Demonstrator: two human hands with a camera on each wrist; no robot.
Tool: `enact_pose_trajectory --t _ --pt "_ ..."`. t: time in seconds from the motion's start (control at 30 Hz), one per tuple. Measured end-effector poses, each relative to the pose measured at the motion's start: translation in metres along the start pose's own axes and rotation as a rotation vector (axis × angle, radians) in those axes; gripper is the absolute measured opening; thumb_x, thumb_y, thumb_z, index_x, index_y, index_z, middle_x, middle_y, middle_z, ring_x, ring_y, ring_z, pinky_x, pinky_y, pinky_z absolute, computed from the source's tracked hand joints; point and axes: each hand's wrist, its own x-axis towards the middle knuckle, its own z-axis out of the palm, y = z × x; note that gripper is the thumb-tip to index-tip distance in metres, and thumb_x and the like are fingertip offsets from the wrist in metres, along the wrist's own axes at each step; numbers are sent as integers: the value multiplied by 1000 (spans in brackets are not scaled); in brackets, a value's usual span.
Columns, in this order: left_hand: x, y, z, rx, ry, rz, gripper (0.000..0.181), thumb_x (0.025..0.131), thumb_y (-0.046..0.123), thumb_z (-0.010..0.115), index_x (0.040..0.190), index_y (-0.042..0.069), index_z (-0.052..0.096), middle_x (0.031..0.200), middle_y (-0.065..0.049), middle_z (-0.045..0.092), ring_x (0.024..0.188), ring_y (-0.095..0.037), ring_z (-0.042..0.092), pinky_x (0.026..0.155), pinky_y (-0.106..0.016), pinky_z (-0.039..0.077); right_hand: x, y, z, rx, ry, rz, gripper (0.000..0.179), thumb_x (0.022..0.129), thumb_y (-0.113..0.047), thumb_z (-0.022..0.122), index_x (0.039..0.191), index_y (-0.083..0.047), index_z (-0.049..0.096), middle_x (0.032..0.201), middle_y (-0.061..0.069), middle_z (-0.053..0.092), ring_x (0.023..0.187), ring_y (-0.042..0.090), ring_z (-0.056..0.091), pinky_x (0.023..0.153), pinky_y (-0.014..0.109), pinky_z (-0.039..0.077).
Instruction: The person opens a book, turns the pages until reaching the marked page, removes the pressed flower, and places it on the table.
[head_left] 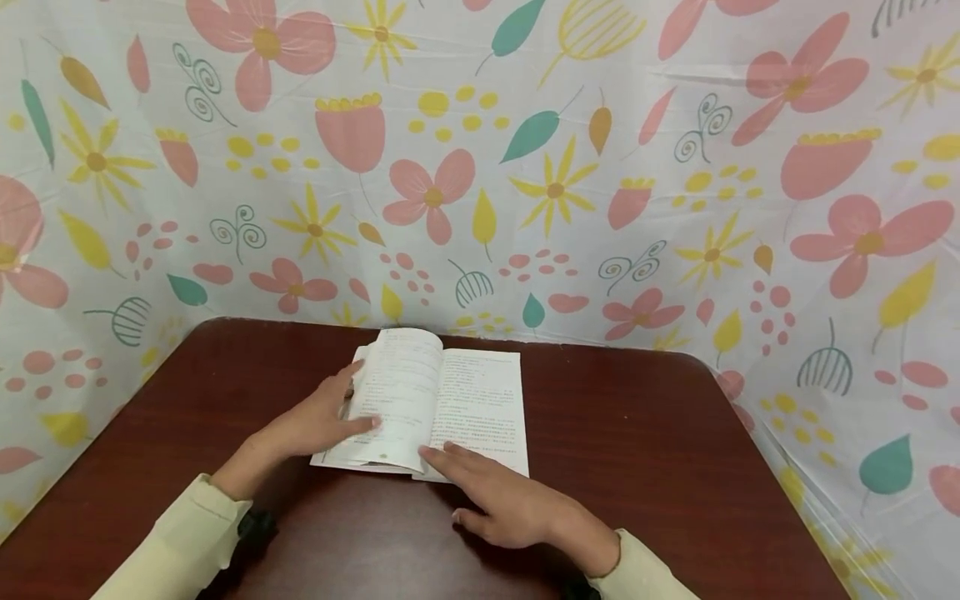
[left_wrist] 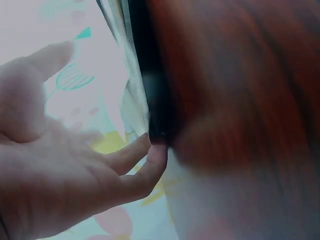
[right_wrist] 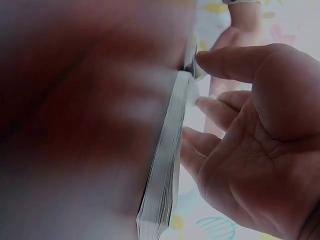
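Note:
An open book (head_left: 480,392) with printed text lies on the dark brown table; its left pages bulge up and curve near the spine. My left hand (head_left: 318,417) is at the book's left side, thumb stretched over the left page and fingers along the outer edge. In the left wrist view, bent fingertips (left_wrist: 158,150) meet the book's dark lower edge, with the thumb spread away from them. My right hand (head_left: 510,504) reaches over the lower right page, fingers extended and fingertips near the spine. The right wrist view shows the page block (right_wrist: 162,170) edge-on beside these fingers.
The brown table (head_left: 630,450) surrounds the book, its far edge close behind it. A flower-printed curtain (head_left: 480,208) hangs behind and along both sides. Pale sleeves (head_left: 176,533) cover both forearms, with a dark band (head_left: 257,529) below the left cuff.

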Motion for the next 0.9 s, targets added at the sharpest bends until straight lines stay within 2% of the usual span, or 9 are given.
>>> enact_pose_trajectory --t 0.1,0.17,0.23,0.37,0.5,0.6,0.73,0.9 --pt "-4 0 4 153 -60 73 87 99 37 78 169 18 30 167 -31 17 152 -48 29 110 -71 36 -1 6 -6 -4 15 18 74 105 -16 67 169 -15 30 172 0 33 159 25 30 126 43 30" --pt "-6 1 5 215 -97 77 81 97 35 79 166 26 38 169 -29 16 154 -49 26 108 -76 33 -1 10 -10 -21 33 35 68 104 -18 70 165 -12 40 170 1 38 158 24 34 125 43 32" --pt "-8 2 5 251 -123 66 78 97 35 80 165 27 42 170 -28 17 155 -50 24 107 -81 29 -2 13 -12 -52 53 54 62 102 -20 74 158 -11 51 167 2 43 155 23 38 122 42 36" --pt "-10 2 6 273 -150 60 81 97 33 79 166 26 39 171 -27 19 155 -51 23 107 -82 26 -1 18 -15 -160 102 76 51 97 -22 81 143 -8 67 159 5 54 147 22 50 115 39 46" --pt "-11 1 7 270 -155 60 81 97 31 79 167 25 38 171 -26 19 156 -49 21 108 -82 25 0 20 -17 -240 167 98 39 92 -20 86 128 -8 76 146 5 65 136 20 60 107 37 52" --pt "-11 1 7 269 -153 58 81 97 31 79 167 25 38 172 -25 20 157 -48 21 109 -81 25 -1 23 -20 -229 189 106 32 91 -21 88 119 -9 79 140 4 69 131 19 64 104 36 54" --pt "-11 2 8 270 -154 61 81 97 31 79 167 25 37 172 -25 20 157 -48 20 108 -82 24 -3 27 -24 -182 172 101 26 92 -19 86 115 -8 81 139 4 70 131 19 65 103 35 54" --pt "-12 4 9 258 -160 64 80 98 31 78 167 25 37 172 -25 19 157 -49 19 109 -83 22 -8 29 -31 -177 154 87 14 96 -7 79 110 -8 83 132 4 74 125 18 68 98 34 57"
